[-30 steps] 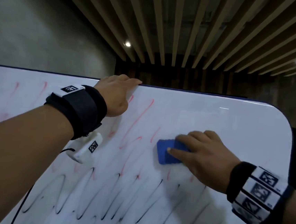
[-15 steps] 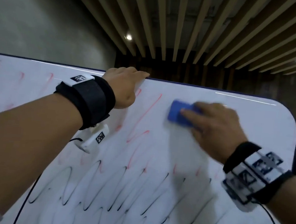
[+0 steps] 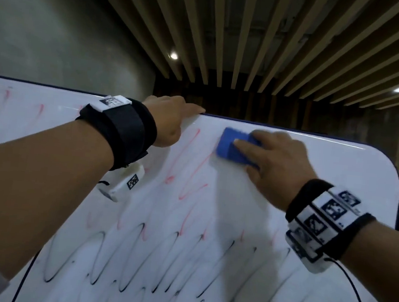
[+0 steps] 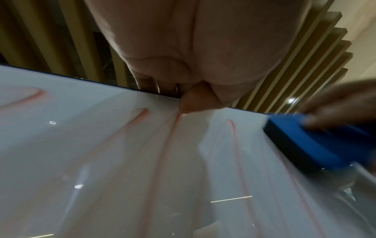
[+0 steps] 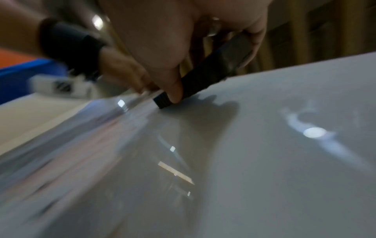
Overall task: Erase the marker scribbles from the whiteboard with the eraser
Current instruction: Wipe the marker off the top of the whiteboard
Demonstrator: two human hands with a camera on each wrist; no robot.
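The blue eraser [image 3: 236,146] lies flat against the whiteboard [image 3: 337,178] near its top edge, at about one o'clock in the head view. The right hand [image 3: 281,166] grips it, fingers [image 3: 245,148] curled over its back and thumb at its side. At nine o'clock of it stand red scribbles [image 3: 193,165]; black scribbles [image 3: 134,264] run across at six. The left hand [image 3: 170,118] hooks over the top edge, steadying the board. Wiping appears partway done; next comes a pressed stroke toward nine o'clock.

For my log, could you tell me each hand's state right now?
Left hand: grips the whiteboard top edge.
Right hand: holds the eraser.
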